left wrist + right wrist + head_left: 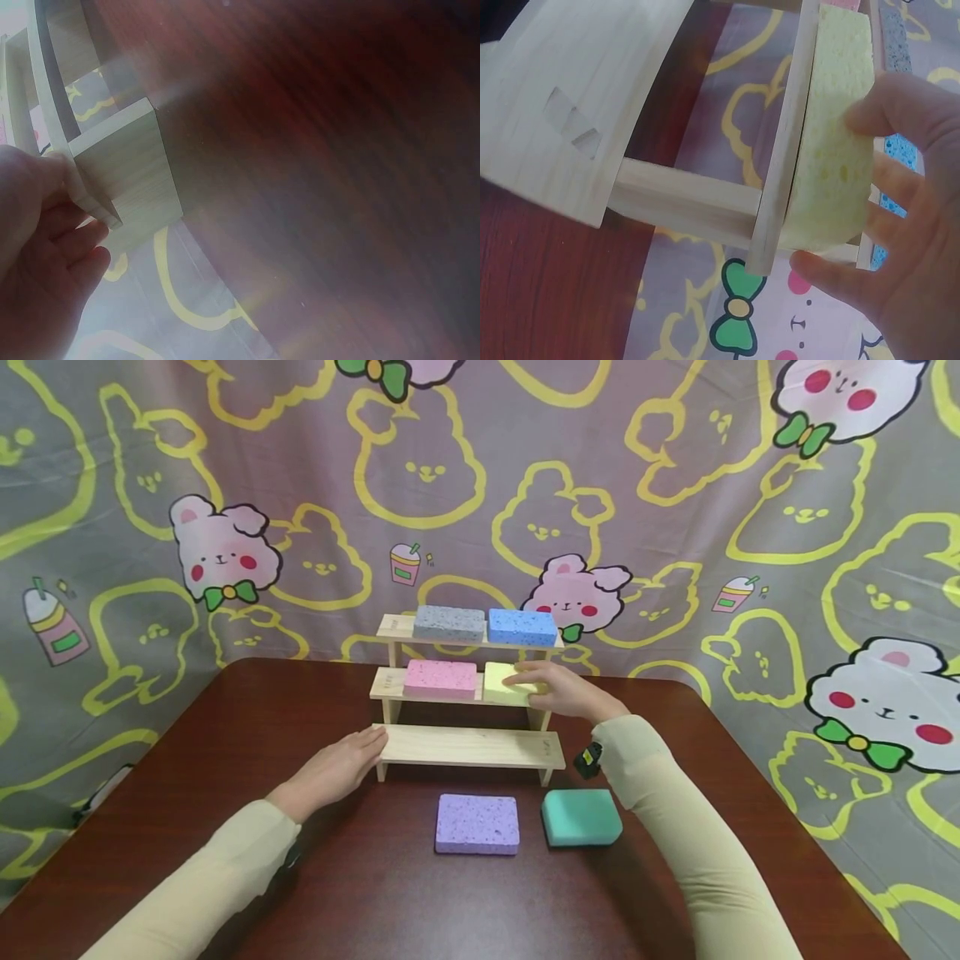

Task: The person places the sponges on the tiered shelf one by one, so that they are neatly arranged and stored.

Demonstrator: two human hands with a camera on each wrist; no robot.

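Observation:
A three-step wooden shelf (465, 743) stands on the table. My left hand (333, 768) holds the left end of its lowest step; the left wrist view shows the thumb and fingers about the board's end (94, 199). On the middle step, at the right, lies a yellow sponge (497, 683). My right hand (566, 691) grips this sponge, with fingers on its face and at its end in the right wrist view. Left of it sits a pink sponge (440, 678). The top step bears a grey sponge (448, 622) and a blue sponge (522, 626).
In front of the shelf, a purple sponge (477, 823) and a green sponge (582, 817) lie flat on the dark wooden table (360, 893). A patterned curtain (465, 468) hangs behind and beside the table.

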